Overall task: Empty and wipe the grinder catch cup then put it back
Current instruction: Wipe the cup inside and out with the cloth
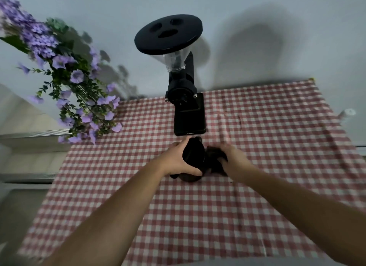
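Our left hand [179,160] grips the black catch cup [193,156], its long axis running toward the grinder [184,99]; our right hand [227,156] clutches a dark cloth [214,160] mid-tabletop.

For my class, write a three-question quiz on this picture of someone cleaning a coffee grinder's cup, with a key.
1. True or false: the black cylindrical catch cup sits on the platform of the tall black coffee grinder.
2. Which hand grips the catch cup?
A. the left hand
B. the right hand
C. neither
3. Fill in: the right hand clutches a dark crumpled ____ beside the cup.

Key
1. False: the cup is held above the red-and-white checked tablecloth, in front of the grinder's bare platform.
2. A
3. cloth
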The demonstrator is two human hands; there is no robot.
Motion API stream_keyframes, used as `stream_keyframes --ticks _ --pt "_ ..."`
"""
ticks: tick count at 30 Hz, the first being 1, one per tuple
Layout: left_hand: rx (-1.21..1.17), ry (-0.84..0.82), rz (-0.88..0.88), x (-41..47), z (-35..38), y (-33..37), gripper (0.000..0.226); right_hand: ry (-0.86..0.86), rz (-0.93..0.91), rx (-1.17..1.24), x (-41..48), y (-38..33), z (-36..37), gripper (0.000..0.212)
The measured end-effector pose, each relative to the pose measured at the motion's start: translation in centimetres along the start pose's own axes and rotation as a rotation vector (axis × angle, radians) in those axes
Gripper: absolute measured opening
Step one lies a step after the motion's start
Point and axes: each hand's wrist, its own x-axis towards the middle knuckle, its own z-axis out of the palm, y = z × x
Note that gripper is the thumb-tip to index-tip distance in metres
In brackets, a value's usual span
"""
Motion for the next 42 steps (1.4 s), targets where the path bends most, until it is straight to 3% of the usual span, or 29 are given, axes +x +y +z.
stream_keyframes --ticks 3,8,10,13,16,23,29,31,34,37,42 --pt "0.051 -0.018 0.009 -0.1 -0.3 0.3 0.129 0.119 -0.006 0.193 0.2 -1.5 -0.3 0.044" --pt "0.060 -0.075 -0.007 0.0 -0.6 -0.4 0.128 -0.123 0.075 0.037 -3.5 -0.1 2.5 0.054" --pt "0.072 -0.123 0.020 0.0 -0.9 0.0 0.123 -0.107 0.158 0.186 -2.7 -0.2 0.4 0.043" --pt "0.192 -0.206 0.096 0.2 -1.5 0.8 0.123 0.076 0.219 0.382 -0.4 -0.8 -2.6 0.038" --pt "0.263 -0.241 0.104 0.3 -1.9 1.1 0.134 -0.041 0.139 0.345 -0.2 -1.9 -2.9 0.037" --pt "0.152 -0.140 -0.006 -2.2 -2.7 -1.4 0.142 -0.223 0.221 0.269 -3.0 -1.2 -1.6 0.020" --pt "0.030 0.054 -0.166 -4.2 -0.3 -0.8 0.140 0.080 0.200 0.435 -1.5 -2.3 -1.5 0.034" --pt "-0.084 0.164 -0.226 -4.0 2.1 0.2 0.143 0.060 0.208 0.486 -2.7 -2.3 0.4 0.033" --pt "-0.224 0.333 -0.305 -3.7 4.1 1.5 0.141 -0.091 0.165 0.297 -4.9 -1.1 3.1 0.033" --pt "-0.228 0.329 -0.247 -3.2 3.4 1.0 0.143 -0.154 0.183 0.239 -3.2 -0.4 0.7 0.031" --pt "-0.093 0.206 -0.134 -2.9 1.1 -0.1 0.147 0.037 0.118 0.304 -0.1 -2.3 -2.6 0.038"
